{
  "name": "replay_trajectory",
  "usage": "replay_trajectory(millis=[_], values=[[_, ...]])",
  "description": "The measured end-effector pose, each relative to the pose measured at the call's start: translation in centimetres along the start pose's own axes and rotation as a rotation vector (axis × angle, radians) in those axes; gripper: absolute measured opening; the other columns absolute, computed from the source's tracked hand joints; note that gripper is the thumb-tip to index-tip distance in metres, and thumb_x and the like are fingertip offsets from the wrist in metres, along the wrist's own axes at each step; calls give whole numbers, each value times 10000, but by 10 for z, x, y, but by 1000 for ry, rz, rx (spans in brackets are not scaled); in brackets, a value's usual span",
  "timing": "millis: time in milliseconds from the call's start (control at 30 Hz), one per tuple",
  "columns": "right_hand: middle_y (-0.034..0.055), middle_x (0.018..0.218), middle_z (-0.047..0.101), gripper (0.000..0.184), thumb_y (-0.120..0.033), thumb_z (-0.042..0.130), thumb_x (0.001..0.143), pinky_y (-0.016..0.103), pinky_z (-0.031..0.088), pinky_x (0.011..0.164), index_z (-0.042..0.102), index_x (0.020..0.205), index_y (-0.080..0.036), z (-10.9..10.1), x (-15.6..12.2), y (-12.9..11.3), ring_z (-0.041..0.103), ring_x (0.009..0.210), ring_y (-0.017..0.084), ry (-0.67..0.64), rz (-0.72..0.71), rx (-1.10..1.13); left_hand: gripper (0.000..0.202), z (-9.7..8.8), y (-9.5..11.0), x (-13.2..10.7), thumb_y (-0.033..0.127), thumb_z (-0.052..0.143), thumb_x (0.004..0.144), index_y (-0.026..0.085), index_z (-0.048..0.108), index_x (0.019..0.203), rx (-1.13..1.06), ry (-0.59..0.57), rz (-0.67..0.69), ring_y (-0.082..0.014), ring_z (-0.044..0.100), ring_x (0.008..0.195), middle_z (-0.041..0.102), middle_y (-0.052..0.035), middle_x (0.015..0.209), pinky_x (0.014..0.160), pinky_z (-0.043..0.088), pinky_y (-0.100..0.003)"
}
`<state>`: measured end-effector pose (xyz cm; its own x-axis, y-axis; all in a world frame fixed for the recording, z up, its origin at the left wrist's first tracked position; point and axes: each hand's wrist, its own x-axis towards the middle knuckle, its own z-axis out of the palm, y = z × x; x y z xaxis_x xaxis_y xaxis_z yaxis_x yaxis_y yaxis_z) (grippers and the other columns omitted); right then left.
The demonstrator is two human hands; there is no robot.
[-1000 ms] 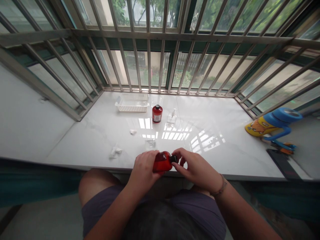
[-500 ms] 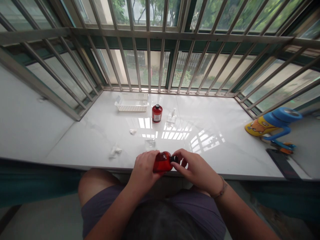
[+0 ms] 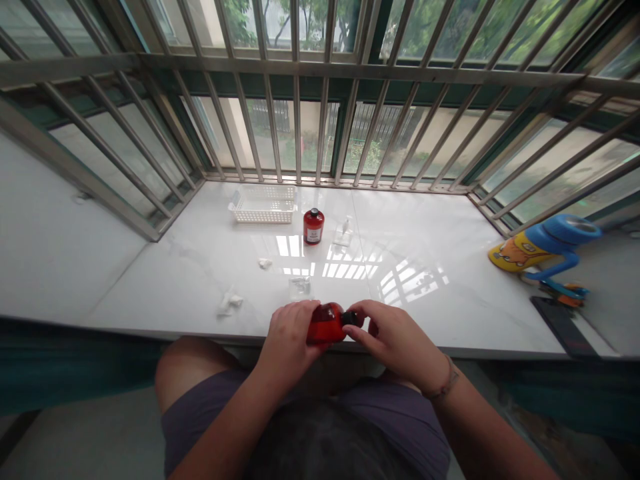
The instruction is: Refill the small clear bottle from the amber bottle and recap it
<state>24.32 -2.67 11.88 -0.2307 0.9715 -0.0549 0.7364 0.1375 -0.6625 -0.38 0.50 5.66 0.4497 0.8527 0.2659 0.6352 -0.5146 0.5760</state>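
My left hand (image 3: 289,337) is wrapped round a red bottle (image 3: 325,323) held on its side at the near edge of the white sill (image 3: 430,267). My right hand (image 3: 395,340) pinches the bottle's black cap (image 3: 349,319) between thumb and fingers. Just beyond the hands lies a small clear plastic piece (image 3: 301,287). A second red bottle (image 3: 313,227) with a black cap stands upright farther back, with a small clear dispenser (image 3: 345,231) beside it on the right.
A white mesh basket (image 3: 263,204) sits at the back left. Crumpled white scraps (image 3: 227,304) (image 3: 265,263) lie left of the hands. A blue and yellow jug (image 3: 543,245) and a dark phone (image 3: 560,327) rest at the right. Metal window bars (image 3: 295,133) enclose the sill.
The hands and bottle have barely shifted; my right fingers have turned slightly on the cap. The camera view has dropped a touch.
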Motion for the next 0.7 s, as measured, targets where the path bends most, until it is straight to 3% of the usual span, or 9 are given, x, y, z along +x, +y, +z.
replay_trajectory(millis=[100, 200, 267, 433, 633, 700], values=[[35, 1138, 766, 390, -339, 704, 1027, 322, 541, 726, 599, 1396, -270, 0, -1, 0, 706, 733, 163, -34, -13, 94, 744, 0, 0, -1, 168, 920, 771, 277, 542, 1402, 3, -7, 2, -373, 710, 1241, 746, -115, 1354, 1063, 527, -572], [9, 952, 759, 173, -355, 649, 1058, 309, 497, 669, 666, 1199, -256, 0, -1, -1, 698, 718, 177, -55, 11, 72, 726, -1, 0, -1, 156, 906, 776, 277, 550, 1397, -1, -9, 9, -372, 706, 1242, 747, -114, 1345, 1072, 523, -572], [4, 853, 735, 175, -416, 647, 1069, 311, 465, 645, 680, 1079, -244, 0, -1, -2, 691, 712, 191, -53, 35, 27, 712, 0, 0, -1, 154, 900, 780, 276, 557, 1392, -6, -11, 11, -370, 705, 1243, 747, -114, 1341, 1075, 522, -572], [14, 1011, 756, 362, -344, 663, 1042, 310, 504, 672, 591, 1387, -260, -1, -2, -3, 699, 707, 166, -60, 14, 122, 731, 1, 0, -1, 182, 925, 765, 270, 561, 1392, -13, -5, 5, -372, 711, 1241, 751, -109, 1341, 1074, 529, -575], [2, 903, 746, 167, -390, 649, 1063, 314, 479, 650, 667, 1155, -251, -1, -2, -4, 693, 712, 181, -45, 40, 82, 725, 0, 1, -1, 183, 933, 765, 274, 562, 1381, -24, -10, -1, -370, 714, 1236, 751, -112, 1336, 1071, 533, -573], [12, 963, 760, 221, -384, 666, 1052, 314, 487, 655, 656, 1230, -255, -1, -2, -4, 697, 711, 178, -40, 34, 82, 724, 0, 1, -1, 182, 929, 768, 281, 560, 1383, -28, -15, -4, -371, 716, 1236, 752, -112, 1337, 1072, 532, -575]])
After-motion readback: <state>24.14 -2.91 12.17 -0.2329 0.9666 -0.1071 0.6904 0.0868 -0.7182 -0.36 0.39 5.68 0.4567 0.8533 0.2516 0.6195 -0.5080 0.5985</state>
